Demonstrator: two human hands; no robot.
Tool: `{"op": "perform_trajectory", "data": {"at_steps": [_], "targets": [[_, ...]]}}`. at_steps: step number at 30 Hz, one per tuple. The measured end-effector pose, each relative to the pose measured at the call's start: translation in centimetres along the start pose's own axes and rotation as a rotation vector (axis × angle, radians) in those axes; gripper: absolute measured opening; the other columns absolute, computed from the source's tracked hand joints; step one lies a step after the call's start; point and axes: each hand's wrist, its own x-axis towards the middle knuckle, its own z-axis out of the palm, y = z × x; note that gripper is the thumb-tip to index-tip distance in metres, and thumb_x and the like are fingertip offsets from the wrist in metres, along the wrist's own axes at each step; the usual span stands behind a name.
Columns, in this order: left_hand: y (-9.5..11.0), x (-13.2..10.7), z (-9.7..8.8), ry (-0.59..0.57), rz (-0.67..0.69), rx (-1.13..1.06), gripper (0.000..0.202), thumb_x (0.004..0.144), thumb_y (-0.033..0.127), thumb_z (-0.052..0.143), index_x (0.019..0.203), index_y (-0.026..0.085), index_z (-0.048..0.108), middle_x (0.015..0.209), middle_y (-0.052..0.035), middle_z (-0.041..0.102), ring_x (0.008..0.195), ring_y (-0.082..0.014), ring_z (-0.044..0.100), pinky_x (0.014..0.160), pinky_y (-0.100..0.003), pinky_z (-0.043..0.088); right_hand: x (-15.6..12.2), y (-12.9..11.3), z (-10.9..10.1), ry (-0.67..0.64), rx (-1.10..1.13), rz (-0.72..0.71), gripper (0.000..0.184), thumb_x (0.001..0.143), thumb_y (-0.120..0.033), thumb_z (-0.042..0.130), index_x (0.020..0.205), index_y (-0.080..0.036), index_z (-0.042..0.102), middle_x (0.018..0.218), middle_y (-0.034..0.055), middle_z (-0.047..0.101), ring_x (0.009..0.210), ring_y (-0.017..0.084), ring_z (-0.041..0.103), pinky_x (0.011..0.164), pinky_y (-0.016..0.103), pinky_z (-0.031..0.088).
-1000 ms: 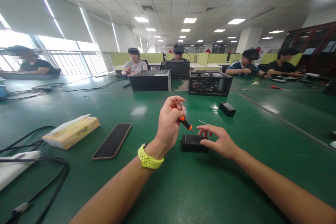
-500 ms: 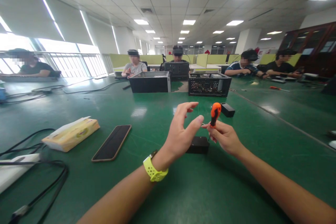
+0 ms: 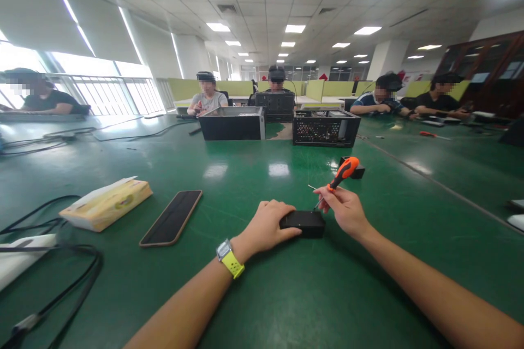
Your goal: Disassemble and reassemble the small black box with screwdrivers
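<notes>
My left hand (image 3: 268, 229), with a yellow-green watch on the wrist, grips the left end of a small black box (image 3: 309, 222) lying on the green table. In my right hand (image 3: 347, 210) is an orange and black screwdriver (image 3: 344, 172), its handle tilted up to the right. The shaft points down at the box's top near the far right corner; whether the tip touches cannot be made out. A thin metal piece (image 3: 311, 187) sticks out leftward from the right fingers. Behind the screwdriver handle lies another black block (image 3: 358, 172), partly hidden.
Left of my hands are a phone (image 3: 171, 218), a tissue pack (image 3: 107, 204) and black cables (image 3: 92, 275). Open computer cases (image 3: 233, 125) (image 3: 325, 128) stand across the table. A second screwdriver (image 3: 429, 134) lies far right. Several people sit around the table.
My left hand has come down from the air onto the black box and closed on it. The screwdriver has tipped from upright to leaning right, its shaft now over the box.
</notes>
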Motion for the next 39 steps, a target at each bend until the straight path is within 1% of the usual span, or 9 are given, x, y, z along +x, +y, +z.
{"op": "perform_trajectory", "data": {"at_steps": [6,15,18,22,25,27,31,37,39], "targets": [[0.2,-0.4,-0.4,-0.008,0.059,-0.022,0.048,0.079,0.055,0.062,0.113,0.022,0.062,0.102,-0.0067,0.065,0.096,-0.0239,0.055,0.088,-0.038,0.035,-0.3,0.5,-0.1,-0.098,-0.141,-0.053,0.034,0.091,-0.042,0.054,0.081,-0.015,0.072,0.064,0.0025,0.06,0.055,0.014,0.056,0.052,0.026,0.048],[0.6,-0.6,0.0,0.06,0.108,-0.062,0.042,0.084,0.049,0.059,0.113,0.02,0.062,0.103,-0.0071,0.064,0.095,-0.0231,0.054,0.084,-0.035,0.04,-0.3,0.4,-0.3,-0.133,-0.227,-0.142,0.029,0.093,-0.034,0.05,0.081,-0.016,0.07,0.064,0.0022,0.06,0.059,0.015,0.057,0.056,0.026,0.046],[0.7,-0.6,0.1,0.07,0.112,-0.062,0.041,0.084,0.048,0.06,0.113,0.019,0.062,0.102,-0.0073,0.064,0.094,-0.0232,0.054,0.084,-0.035,0.041,-0.3,-0.1,-0.4,-0.153,-0.313,-0.206,0.028,0.094,-0.031,0.049,0.081,-0.016,0.069,0.067,0.0023,0.061,0.061,0.015,0.057,0.059,0.027,0.045],[0.7,-0.7,0.0,0.08,0.112,-0.063,0.041,0.083,0.047,0.06,0.113,0.019,0.062,0.103,-0.008,0.063,0.096,-0.0236,0.053,0.086,-0.036,0.041,-0.3,-0.8,-0.4,-0.12,-0.493,-0.313,0.03,0.091,-0.031,0.054,0.066,-0.017,0.061,0.064,0.0014,0.055,0.059,0.014,0.052,0.058,0.027,0.04],[0.7,-0.7,0.0,0.08,0.111,-0.063,0.041,0.083,0.047,0.061,0.113,0.018,0.063,0.104,-0.0082,0.063,0.096,-0.0236,0.053,0.086,-0.036,0.042,-0.2,-0.9,-0.4,-0.1,-0.544,-0.343,0.033,0.09,-0.031,0.058,0.06,-0.017,0.054,0.063,0.0005,0.052,0.056,0.013,0.049,0.057,0.026,0.038],[0.7,-0.7,0.0,0.084,0.107,-0.064,0.041,0.083,0.046,0.062,0.113,0.018,0.063,0.103,-0.0081,0.063,0.095,-0.0235,0.053,0.086,-0.036,0.042,-0.2,-0.9,-0.4,-0.112,-0.563,-0.362,0.032,0.089,-0.031,0.058,0.061,-0.017,0.054,0.062,0.0002,0.052,0.056,0.013,0.049,0.057,0.026,0.038],[0.6,-0.8,0.1,0.092,0.113,-0.066,0.042,0.082,0.046,0.062,0.112,0.017,0.063,0.103,-0.008,0.063,0.095,-0.0231,0.054,0.086,-0.036,0.043,-0.2,-1.0,-0.6,-0.184,-0.582,-0.37,0.03,0.091,-0.028,0.055,0.063,-0.017,0.057,0.063,0.0007,0.054,0.058,0.014,0.052,0.06,0.026,0.04],[0.4,-0.9,0.3,0.103,0.113,-0.088,0.041,0.082,0.045,0.063,0.111,0.017,0.064,0.103,-0.0081,0.063,0.094,-0.0228,0.053,0.086,-0.036,0.043,-0.1,-1.3,-0.9,-0.274,-0.509,-0.288,0.026,0.095,-0.025,0.046,0.082,-0.017,0.067,0.075,0.0023,0.066,0.07,0.016,0.062,0.069,0.025,0.045],[0.3,-0.9,0.4,0.104,0.112,-0.098,0.04,0.082,0.045,0.063,0.111,0.018,0.064,0.104,-0.0083,0.062,0.095,-0.023,0.053,0.087,-0.035,0.044,-0.1,-1.3,-0.9,-0.263,-0.513,-0.294,0.028,0.095,-0.027,0.047,0.077,-0.017,0.066,0.071,0.0016,0.064,0.067,0.015,0.061,0.067,0.025,0.045]]}}
